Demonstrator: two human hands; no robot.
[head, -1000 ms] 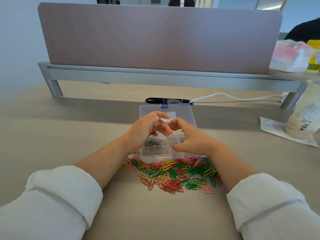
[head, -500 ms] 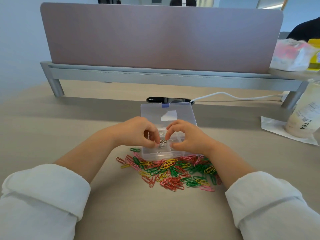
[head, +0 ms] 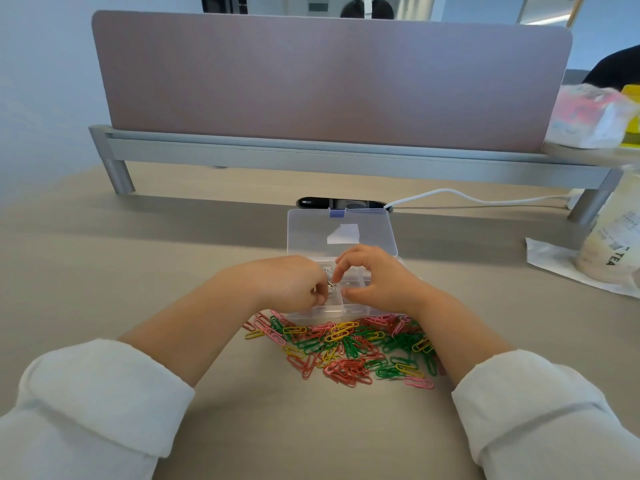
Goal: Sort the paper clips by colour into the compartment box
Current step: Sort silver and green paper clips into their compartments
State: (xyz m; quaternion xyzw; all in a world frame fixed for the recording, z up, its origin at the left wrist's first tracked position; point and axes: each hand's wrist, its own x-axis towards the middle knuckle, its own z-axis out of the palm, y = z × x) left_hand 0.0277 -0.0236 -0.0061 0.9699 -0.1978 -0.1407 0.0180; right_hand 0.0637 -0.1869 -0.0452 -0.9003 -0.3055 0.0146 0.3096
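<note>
A clear plastic compartment box point(head: 360, 308) lies open on the desk, its lid point(head: 311, 233) flat behind it. Silver paper clips point(head: 331, 285) sit in its left compartment. My left hand point(head: 291, 284) is curled over that compartment, fingertips pinched on the silver clips. My right hand point(head: 375, 280) rests over the box's middle and right, thumb and forefinger curved apart, nothing seen in it. A loose pile of red, green, yellow and pink paper clips point(head: 349, 348) spreads on the desk just in front of the box.
A mauve divider panel point(head: 329, 81) on a grey rail stands behind. A black device point(head: 341, 203) with a white cable point(head: 467, 197) lies past the lid. At right, a tea cup point(head: 609, 244) stands on a paper napkin point(head: 543, 254); a plastic bag point(head: 588, 116) sits on a shelf.
Both hands have dropped from above the box down into it. My left hand has moved left and closed onto the silver clips; the right hand has settled over the box.
</note>
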